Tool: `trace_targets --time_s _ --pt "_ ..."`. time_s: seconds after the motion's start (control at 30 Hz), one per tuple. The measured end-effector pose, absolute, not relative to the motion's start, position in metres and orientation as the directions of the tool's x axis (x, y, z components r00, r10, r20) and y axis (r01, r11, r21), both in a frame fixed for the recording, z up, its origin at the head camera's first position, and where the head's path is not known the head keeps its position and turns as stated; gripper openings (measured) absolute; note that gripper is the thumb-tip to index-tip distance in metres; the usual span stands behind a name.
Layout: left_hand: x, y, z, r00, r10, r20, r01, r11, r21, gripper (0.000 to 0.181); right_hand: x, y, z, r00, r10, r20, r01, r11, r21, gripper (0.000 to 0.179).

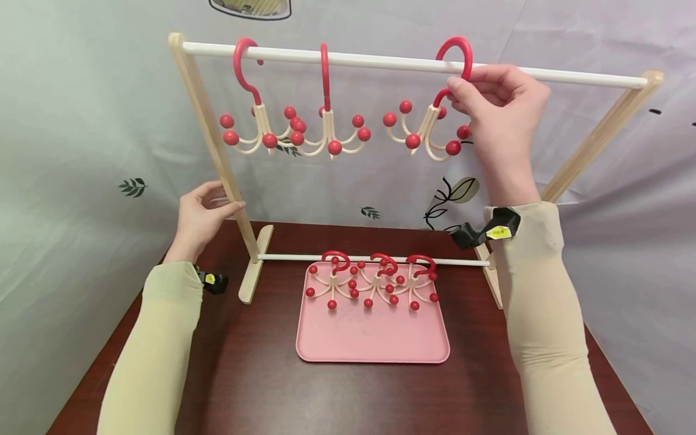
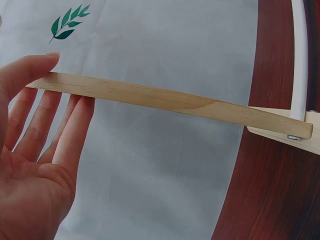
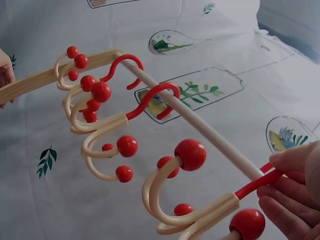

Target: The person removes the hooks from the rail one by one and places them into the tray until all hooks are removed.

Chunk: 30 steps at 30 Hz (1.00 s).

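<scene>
My right hand [image 1: 505, 121] pinches the red hook of a hanger [image 1: 429, 130] between thumb and fingers. The hook arches over the white top rail [image 1: 375, 60] of a wooden rack, and cream arms tipped with red balls spread below it. In the right wrist view the fingers [image 3: 287, 200] lie close against the hook and rail. Two more such hangers, a left one [image 1: 261, 127] and a middle one [image 1: 328, 130], hang from the rail. My left hand [image 1: 201, 214] holds the rack's left wooden post [image 2: 150, 96], thumb on one side and fingers on the other.
A pink tray [image 1: 375, 338] lies on the dark wood table [image 1: 244, 374], with three more hangers [image 1: 375, 287] at its far end. The white lower bar [image 1: 288, 258] runs behind it. The right post [image 1: 598, 142] slants beside my right arm. A patterned cloth hangs behind.
</scene>
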<state>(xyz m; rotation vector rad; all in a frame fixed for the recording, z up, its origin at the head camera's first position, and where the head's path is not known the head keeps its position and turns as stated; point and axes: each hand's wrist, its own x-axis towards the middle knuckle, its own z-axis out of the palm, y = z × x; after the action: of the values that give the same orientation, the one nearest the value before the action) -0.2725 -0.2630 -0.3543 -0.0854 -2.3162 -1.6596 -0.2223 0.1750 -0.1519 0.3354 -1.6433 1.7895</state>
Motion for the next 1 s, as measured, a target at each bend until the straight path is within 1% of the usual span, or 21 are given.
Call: trace_targets --time_s 0.13,0.3,0.57,0.67,0.77,0.9,1.0 --pt "-0.273 -0.262 -0.354 -0.957 -0.117 0.265 0.213 0.333 0.919 0.051 -0.212 0.172 -0.146 -0.721 0.303 0.623 -0.645 0.035 -0.763 0.021" --pt "-0.272 -0.262 -0.353 -0.957 -0.114 0.266 0.217 0.323 0.921 0.051 -0.199 0.168 -0.143 -0.701 0.299 0.647 -0.674 0.018 -0.739 0.021" --pt "-0.272 -0.261 -0.353 -0.957 -0.112 0.267 0.219 0.322 0.921 0.051 -0.178 0.161 -0.155 -0.697 0.243 0.675 -0.68 0.078 -0.729 0.024" --pt "-0.272 -0.261 -0.352 -0.956 -0.112 0.271 0.223 0.322 0.92 0.051 -0.173 0.157 -0.164 -0.709 0.208 0.674 -0.673 0.084 -0.735 0.023" --pt "-0.272 -0.26 -0.352 -0.955 -0.114 0.273 0.224 0.322 0.92 0.051 -0.17 0.154 -0.176 -0.734 0.167 0.658 -0.648 0.119 -0.753 0.022" --pt "-0.271 -0.26 -0.352 -0.956 -0.113 0.269 0.222 0.318 0.922 0.051 -0.171 0.156 -0.199 -0.771 0.118 0.626 -0.605 0.175 -0.777 0.021" --pt "-0.272 -0.26 -0.352 -0.957 -0.112 0.267 0.22 0.318 0.922 0.051 -0.175 0.158 -0.218 -0.786 0.074 0.614 -0.591 0.201 -0.781 0.02"
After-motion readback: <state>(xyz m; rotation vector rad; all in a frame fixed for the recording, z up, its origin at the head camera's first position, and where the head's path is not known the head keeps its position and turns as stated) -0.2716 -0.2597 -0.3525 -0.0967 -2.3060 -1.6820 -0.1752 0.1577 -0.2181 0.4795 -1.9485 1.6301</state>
